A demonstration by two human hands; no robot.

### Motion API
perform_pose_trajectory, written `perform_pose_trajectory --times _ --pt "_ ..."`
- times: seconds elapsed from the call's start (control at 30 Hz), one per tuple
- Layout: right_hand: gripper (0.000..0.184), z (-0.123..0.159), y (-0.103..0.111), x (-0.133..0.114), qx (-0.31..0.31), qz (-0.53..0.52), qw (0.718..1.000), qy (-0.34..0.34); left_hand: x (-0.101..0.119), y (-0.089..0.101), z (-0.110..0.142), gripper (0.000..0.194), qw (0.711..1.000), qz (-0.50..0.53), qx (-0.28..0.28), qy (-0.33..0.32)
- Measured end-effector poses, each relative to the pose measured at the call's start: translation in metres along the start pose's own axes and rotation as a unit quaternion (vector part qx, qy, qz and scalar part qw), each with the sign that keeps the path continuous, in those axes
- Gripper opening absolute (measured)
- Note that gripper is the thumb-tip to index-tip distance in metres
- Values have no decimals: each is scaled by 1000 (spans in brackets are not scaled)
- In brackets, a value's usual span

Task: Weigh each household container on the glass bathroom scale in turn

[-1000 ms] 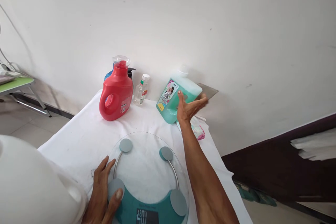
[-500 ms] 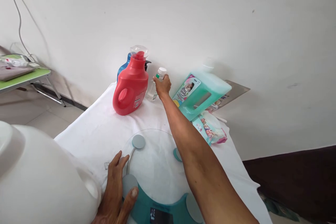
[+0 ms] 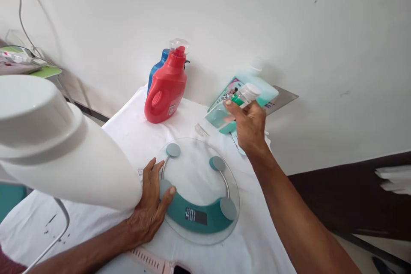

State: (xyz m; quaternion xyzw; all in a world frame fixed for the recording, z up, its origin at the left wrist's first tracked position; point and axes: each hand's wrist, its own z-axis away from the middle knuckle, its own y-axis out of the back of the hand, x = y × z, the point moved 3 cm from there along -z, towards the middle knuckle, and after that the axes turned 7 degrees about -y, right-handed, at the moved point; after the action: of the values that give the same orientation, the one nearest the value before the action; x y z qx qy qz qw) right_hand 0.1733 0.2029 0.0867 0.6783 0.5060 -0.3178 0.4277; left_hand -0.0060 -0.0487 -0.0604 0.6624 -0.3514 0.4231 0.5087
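Observation:
My right hand (image 3: 248, 126) grips a small clear bottle (image 3: 224, 109) with a white cap and green collar, holding it tilted in the air above the far edge of a round glass scale (image 3: 199, 188). The scale lies on a white cloth (image 3: 128, 137), its teal band showing lit digits. My left hand (image 3: 152, 205) rests on the cloth at the scale's left rim, fingers curled against its edge and thumb on the glass. Behind the bottle a teal jug (image 3: 257, 92) leans against the wall.
A red detergent jug (image 3: 167, 87) stands at the back with a blue bottle (image 3: 157, 68) behind it. A large white rounded object (image 3: 58, 141) fills the near left. A green table (image 3: 45, 70) stands far left. A pink strap (image 3: 150, 261) lies at the near edge.
My right hand took hold of the small clear bottle beside the red jug and carried it right and toward the scale. The camera view shifted, showing more of the scale.

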Motion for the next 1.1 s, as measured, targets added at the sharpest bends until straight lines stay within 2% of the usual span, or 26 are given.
perform_pose_trajectory --times 0.13,0.27,0.43,0.7,0.77,0.87,0.97,1.1 --pt "38 69 24 -22 -45 -16 997 -64 8 3 -3 63 999 -17 19 -29" --pt "36 117 28 -34 -54 17 996 -62 11 5 -5 65 999 -1 17 -41" --pt "36 133 27 -32 -33 60 997 -26 12 8 -6 70 999 31 19 -38" --pt "50 140 31 -27 -48 30 998 -25 10 9 -11 82 996 84 -3 -19" --pt "53 150 38 -22 -21 9 999 -31 9 9 -13 87 995 95 -12 -16" --pt "46 173 56 -3 77 -20 994 -73 7 8 -15 90 995 95 -13 -23" --pt "44 198 76 30 164 -27 976 -142 7 6 -16 88 996 74 -12 -42" --pt "51 218 93 74 235 -42 951 -196 8 5 -15 89 998 54 -13 -41"
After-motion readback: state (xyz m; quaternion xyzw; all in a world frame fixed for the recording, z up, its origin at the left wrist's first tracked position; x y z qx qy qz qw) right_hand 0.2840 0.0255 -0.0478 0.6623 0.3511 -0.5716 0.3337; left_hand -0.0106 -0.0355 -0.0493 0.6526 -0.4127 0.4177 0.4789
